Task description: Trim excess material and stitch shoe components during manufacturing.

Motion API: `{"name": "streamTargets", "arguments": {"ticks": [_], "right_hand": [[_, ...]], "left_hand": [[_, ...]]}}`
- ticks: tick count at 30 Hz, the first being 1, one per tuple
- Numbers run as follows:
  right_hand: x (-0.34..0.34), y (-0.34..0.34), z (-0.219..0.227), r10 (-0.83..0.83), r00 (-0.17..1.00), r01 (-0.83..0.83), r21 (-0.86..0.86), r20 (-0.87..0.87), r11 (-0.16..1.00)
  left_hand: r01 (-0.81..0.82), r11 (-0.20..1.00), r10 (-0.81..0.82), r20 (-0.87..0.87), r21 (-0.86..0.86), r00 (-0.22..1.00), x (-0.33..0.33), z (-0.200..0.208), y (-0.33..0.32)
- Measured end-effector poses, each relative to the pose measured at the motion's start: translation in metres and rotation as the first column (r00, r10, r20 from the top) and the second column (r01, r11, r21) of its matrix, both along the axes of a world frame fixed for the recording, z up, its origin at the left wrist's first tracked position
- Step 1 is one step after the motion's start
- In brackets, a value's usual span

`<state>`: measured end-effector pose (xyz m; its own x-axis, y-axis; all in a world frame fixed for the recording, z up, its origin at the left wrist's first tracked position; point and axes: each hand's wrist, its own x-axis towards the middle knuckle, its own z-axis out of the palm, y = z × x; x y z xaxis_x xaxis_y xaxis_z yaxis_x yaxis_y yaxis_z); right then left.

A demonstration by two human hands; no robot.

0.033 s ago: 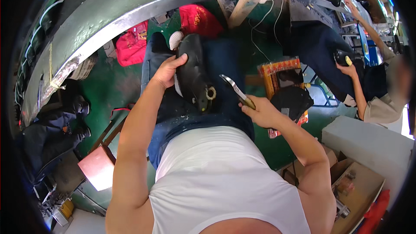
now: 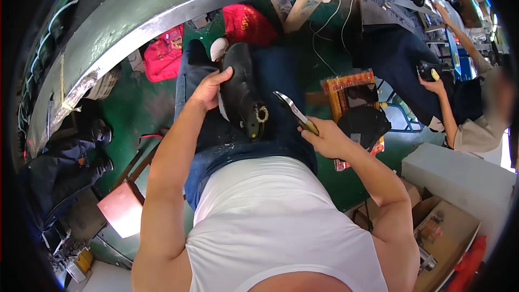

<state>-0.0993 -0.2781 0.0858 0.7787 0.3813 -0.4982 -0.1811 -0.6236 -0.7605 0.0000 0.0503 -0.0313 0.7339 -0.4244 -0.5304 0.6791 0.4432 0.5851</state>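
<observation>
A black shoe (image 2: 240, 84), apparently drawn over a last, lies lengthwise over my lap on dark blue trousers. Its end nearest me carries a pale, rough-edged ring around a dark hole. My left hand (image 2: 210, 87) grips the shoe by its left side, thumb on top; the other fingers are hidden beneath. To the right of the shoe and apart from it, my right hand (image 2: 324, 138) is closed around the handle of a hand tool (image 2: 292, 108) with a curved, silver, tapering head. That head points up and left, toward the shoe.
A grey metal bench edge (image 2: 162, 19) curves across the far side. Red bags (image 2: 165, 57) lie beneath it. At right are a stool with a patterned cover (image 2: 348, 92), a black cap (image 2: 363, 128), a cardboard box (image 2: 448, 238) and a seated co-worker (image 2: 400, 70). A pinkish box (image 2: 120, 208) stands left.
</observation>
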Motion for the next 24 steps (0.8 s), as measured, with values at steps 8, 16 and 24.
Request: {"name": "streamTargets", "arguments": {"ticks": [8,16,24], "right_hand": [[0.013,-0.001,0.016,0.304,0.894,-0.23,-0.243,0.331,0.942],[0.021,0.022,0.024,0.676,0.594,-0.129,-0.778,0.436,0.615],[0.026,0.04,0.023,0.785,0.595,-0.048,-0.968,0.17,0.245]], "left_hand": [[0.027,0.999,-0.03,-0.07,-0.04,0.997,0.0,-0.029,-0.003],[-0.063,0.986,0.07,-0.04,0.154,0.997,-0.009,-0.003,-0.014],[-0.072,0.942,0.064,0.033,0.327,0.997,-0.013,0.001,-0.021]]}}
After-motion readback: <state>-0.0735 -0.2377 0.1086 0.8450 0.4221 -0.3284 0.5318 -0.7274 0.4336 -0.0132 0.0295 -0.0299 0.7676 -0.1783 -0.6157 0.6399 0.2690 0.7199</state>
